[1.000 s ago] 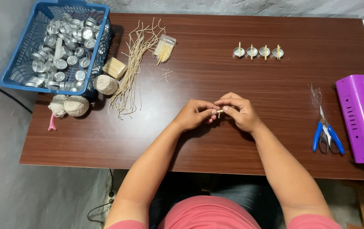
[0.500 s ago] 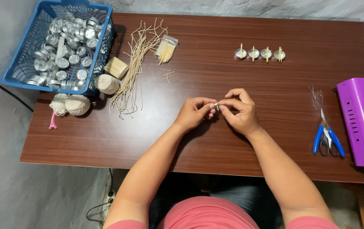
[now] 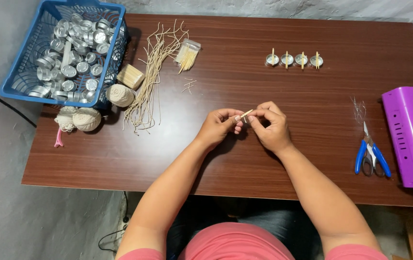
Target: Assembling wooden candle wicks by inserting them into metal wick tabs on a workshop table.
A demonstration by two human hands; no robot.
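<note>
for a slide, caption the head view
Both hands pinch a small wooden stick above a brown table.

left hand (image 3: 220, 126): your fingers curl, tips pinched toward the right | right hand (image 3: 270, 126): fingertips pinched, meeting the left | forearms: angle inward, wrists raised

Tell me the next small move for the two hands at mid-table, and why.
Probably carry the small stick, pinched between the left hand and right hand, toward the four metal cups. Each cup in that row already has a stick across it, and no empty cup lies by the hands.
</note>
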